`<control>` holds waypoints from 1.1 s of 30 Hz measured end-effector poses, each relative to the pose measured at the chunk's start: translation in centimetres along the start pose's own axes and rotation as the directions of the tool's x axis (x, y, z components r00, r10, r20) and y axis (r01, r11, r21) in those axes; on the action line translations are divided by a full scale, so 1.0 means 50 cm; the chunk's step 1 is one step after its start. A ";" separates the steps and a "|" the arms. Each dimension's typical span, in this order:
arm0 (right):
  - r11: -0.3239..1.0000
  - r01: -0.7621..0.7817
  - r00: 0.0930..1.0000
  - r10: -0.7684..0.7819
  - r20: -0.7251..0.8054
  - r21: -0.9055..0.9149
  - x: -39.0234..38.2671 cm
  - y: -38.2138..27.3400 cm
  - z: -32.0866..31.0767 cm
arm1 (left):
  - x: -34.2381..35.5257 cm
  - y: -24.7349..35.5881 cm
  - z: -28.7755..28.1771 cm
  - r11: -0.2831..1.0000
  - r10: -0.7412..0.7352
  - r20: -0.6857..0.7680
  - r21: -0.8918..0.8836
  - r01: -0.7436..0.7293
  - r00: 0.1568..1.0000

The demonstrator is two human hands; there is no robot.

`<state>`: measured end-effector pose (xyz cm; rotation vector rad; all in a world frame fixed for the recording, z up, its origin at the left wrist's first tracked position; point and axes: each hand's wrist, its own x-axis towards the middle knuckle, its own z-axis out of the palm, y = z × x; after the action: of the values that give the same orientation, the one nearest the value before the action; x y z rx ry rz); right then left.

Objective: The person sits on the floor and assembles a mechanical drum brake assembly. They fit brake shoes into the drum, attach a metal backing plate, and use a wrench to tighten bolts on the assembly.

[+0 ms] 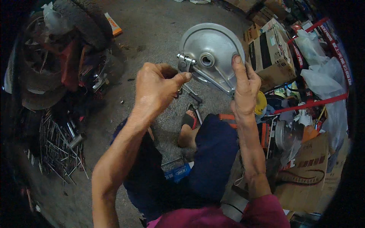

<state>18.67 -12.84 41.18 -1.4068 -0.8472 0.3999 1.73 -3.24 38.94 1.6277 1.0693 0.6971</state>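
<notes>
A round silver brake plate (201, 41) with a bored centre and a ribbed arm is held up in front of me. My right hand (246, 83) grips its right side, thumb on the face. My left hand (163, 83) is closed at its lower left, thumb and fingers pinched at the small metal lever and bolt fitting (185, 62); exactly what lies inside those fingers is partly hidden. Below the plate, a metal tool with a dark head (194, 97) appears on the floor, near my sandalled foot.
Motorcycle wheels and tyres (81, 21) and a heap of metal rods (62, 152) are at left. Cardboard boxes (272, 60), plastic bags (319, 83), red rails (308, 102) and clutter crowd the right. A blue packet (176, 173) lies between my legs.
</notes>
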 end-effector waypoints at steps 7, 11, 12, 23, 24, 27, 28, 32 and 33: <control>0.942 -0.333 0.943 0.333 -0.008 -0.044 0.062 0.282 0.072 | 0.135 -0.198 0.025 0.983 -0.184 0.071 0.040 0.181 0.980; 0.772 -0.630 0.774 0.633 0.018 -0.087 0.005 0.531 0.096 | 0.158 -0.413 0.089 0.781 -0.589 0.172 -0.132 0.611 0.790; 0.720 -0.687 0.721 0.692 0.034 -0.093 -0.018 0.590 0.096 | 0.153 -0.480 0.113 0.766 -0.609 0.151 -0.142 0.627 0.779; 0.426 -0.848 0.471 0.878 -0.081 -0.314 -0.141 0.870 0.065 | 0.163 -0.728 0.226 0.646 -0.756 0.066 -0.082 0.759 0.651; 0.443 -0.826 0.492 0.868 -0.062 -0.349 -0.143 0.869 0.067 | 0.169 -0.717 0.228 0.649 -0.755 0.075 -0.050 0.759 0.651; 0.386 -0.733 0.514 0.854 -0.085 -0.560 -0.125 0.841 0.090 | 0.166 -0.733 0.229 0.746 -0.665 0.071 0.032 0.665 0.743; 0.379 -0.684 0.542 0.836 -0.087 -0.623 -0.123 0.837 0.090 | 0.159 -0.741 0.235 0.762 -0.648 0.046 0.009 0.648 0.761; 0.398 -0.479 0.554 0.828 0.082 -0.782 -0.116 0.824 0.080 | 0.145 -0.754 0.236 0.767 -0.642 -0.007 -0.024 0.641 0.767; 0.399 -0.474 0.555 0.828 0.086 -0.785 -0.111 0.818 0.081 | 0.145 -0.754 0.233 0.754 -0.656 -0.007 -0.018 0.656 0.754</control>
<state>21.60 -7.28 0.18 -2.4628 -0.7864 1.2217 3.27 1.33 -0.91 1.1030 1.5281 0.2330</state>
